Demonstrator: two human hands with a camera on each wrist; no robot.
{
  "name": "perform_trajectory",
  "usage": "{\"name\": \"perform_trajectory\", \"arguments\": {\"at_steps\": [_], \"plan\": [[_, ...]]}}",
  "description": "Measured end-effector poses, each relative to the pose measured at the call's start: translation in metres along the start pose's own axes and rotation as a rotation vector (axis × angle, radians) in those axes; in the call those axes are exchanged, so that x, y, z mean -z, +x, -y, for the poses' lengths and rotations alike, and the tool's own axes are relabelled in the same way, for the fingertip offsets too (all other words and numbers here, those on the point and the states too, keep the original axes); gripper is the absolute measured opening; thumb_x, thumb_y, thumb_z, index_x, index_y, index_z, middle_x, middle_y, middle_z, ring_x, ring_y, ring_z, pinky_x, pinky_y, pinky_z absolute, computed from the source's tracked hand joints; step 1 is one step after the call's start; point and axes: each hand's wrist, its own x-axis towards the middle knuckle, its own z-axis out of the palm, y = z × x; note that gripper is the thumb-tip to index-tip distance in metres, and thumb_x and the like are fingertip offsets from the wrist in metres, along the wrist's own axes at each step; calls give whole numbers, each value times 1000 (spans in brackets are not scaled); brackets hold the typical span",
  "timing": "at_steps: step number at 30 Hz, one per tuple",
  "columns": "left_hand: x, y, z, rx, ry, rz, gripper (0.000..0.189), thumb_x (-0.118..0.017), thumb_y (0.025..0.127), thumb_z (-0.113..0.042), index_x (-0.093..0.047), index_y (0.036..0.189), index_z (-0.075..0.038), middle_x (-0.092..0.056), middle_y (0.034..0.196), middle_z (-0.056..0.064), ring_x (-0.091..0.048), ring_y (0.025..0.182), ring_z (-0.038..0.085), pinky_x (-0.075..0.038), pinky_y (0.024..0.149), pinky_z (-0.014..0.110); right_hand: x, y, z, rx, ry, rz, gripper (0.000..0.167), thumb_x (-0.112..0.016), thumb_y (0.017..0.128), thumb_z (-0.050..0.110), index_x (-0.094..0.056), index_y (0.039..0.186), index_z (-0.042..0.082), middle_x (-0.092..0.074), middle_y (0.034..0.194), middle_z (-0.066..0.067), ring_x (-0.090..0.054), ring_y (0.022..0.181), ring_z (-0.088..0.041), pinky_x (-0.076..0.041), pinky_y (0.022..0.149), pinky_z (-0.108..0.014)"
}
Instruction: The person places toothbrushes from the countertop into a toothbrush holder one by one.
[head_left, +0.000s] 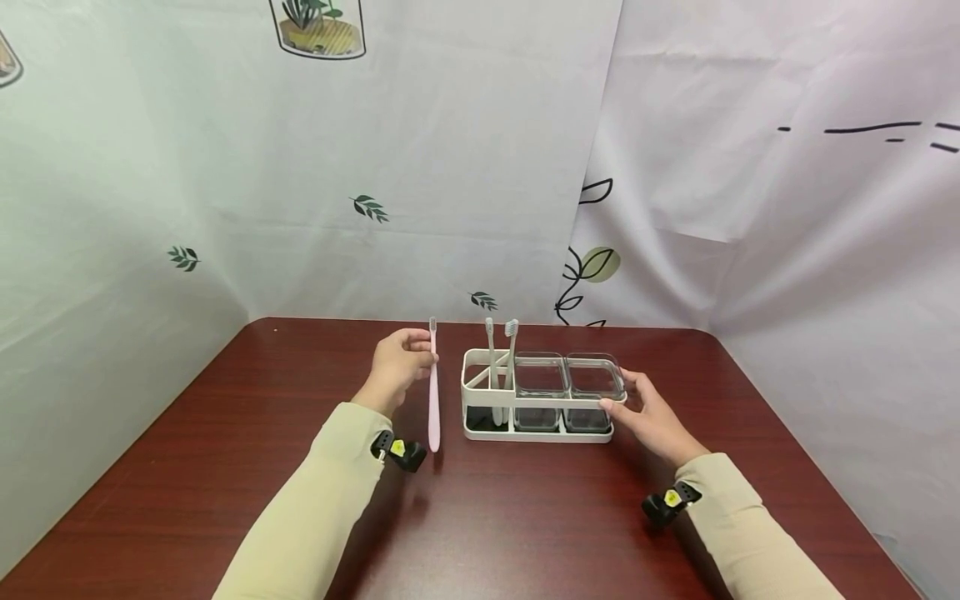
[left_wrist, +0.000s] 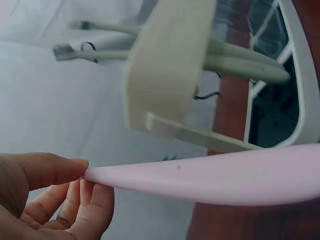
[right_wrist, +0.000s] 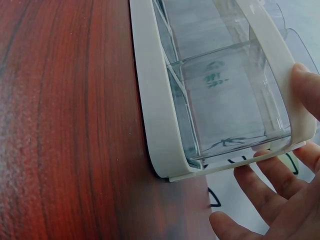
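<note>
My left hand (head_left: 401, 367) pinches a pink toothbrush (head_left: 434, 408) near its neck, bristle end up and handle hanging down. It is held just left of a white toothbrush rack (head_left: 487, 397), apart from it in the head view. Two pale toothbrushes (head_left: 512, 350) stand in the rack's left section. Two clear square cups (head_left: 540, 379) fill its right sections. At the rack's right end my right hand (head_left: 652, 417) grips the upper rim (right_wrist: 282, 65), thumb in front and fingers round the side. In the left wrist view the pink handle (left_wrist: 215, 175) looms large in front of the rack.
The rack stands on a dark red wood-grain table (head_left: 525, 517). White cloth (head_left: 480, 167) printed with leaves hangs behind the table and at both sides. Each wrist wears a small black camera (head_left: 405, 454) on a strap.
</note>
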Motion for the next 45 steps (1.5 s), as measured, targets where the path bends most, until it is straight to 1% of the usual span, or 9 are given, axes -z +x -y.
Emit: {"name": "perform_trajectory", "arguments": {"at_steps": [3,7,10,17,22,29,36,40,45], "plan": [[0,-5,-6,-32,-27,4,38,-63,83,10,-58,120,4,-63,99,12,-62,74,13,-55,67,27,0,0,0,11,15,-2,66,-63,95,24,-28,145,0,-46,133,-25,-52,119,-39,-49,91,-39],[1,-10,-13,-63,-84,13,39,-63,82,11,-57,120,6,-62,93,7,-62,72,11,-55,65,26,0,1,-1,31,45,-5,63,-63,95,20,-30,144,-1,-47,131,-25,-54,116,-37,-49,84,-23],[0,-16,-18,-77,-115,19,41,-63,83,11,-56,122,6,-61,93,6,-61,73,10,-55,68,27,0,1,-2,40,56,-8,62,-63,94,19,-30,143,-1,-47,130,-26,-55,114,-36,-47,80,-17],[-5,-26,-28,-107,-177,-9,41,-62,83,10,-55,124,6,-59,95,6,-62,78,13,-56,74,31,0,1,-2,35,42,-4,63,-63,95,20,-30,143,-2,-47,130,-25,-55,114,-36,-48,81,-19],[-9,-30,-32,-131,-264,-76,40,-63,82,11,-55,121,3,-58,97,7,-60,75,11,-55,68,26,0,1,-2,37,37,-1,63,-63,95,20,-29,143,-2,-47,130,-25,-54,115,-36,-47,81,-19],[-18,-40,-41,-226,-403,-167,35,-62,81,14,-54,113,1,-56,91,4,-60,71,7,-51,57,21,0,1,-2,36,35,0,64,-63,95,21,-29,144,-2,-47,131,-25,-53,117,-37,-47,82,-18],[-28,-44,-46,-308,-544,-232,33,-61,78,20,-54,105,1,-56,88,3,-60,74,8,-54,59,20,0,0,-2,35,31,1,64,-63,95,21,-29,144,-2,-47,131,-24,-54,116,-36,-47,82,-18],[-32,-45,-49,-347,-574,-266,34,-60,77,21,-54,105,2,-55,88,5,-60,75,9,-55,61,21,0,0,-1,36,28,1,64,-63,95,21,-29,144,-2,-47,131,-24,-54,116,-36,-47,82,-18],[-38,-45,-51,-386,-579,-300,35,-61,78,20,-55,107,1,-56,90,5,-59,79,11,-55,64,22,0,0,-2,41,40,-3,62,-63,95,20,-30,143,-1,-47,131,-24,-53,117,-36,-46,83,-17]]}}
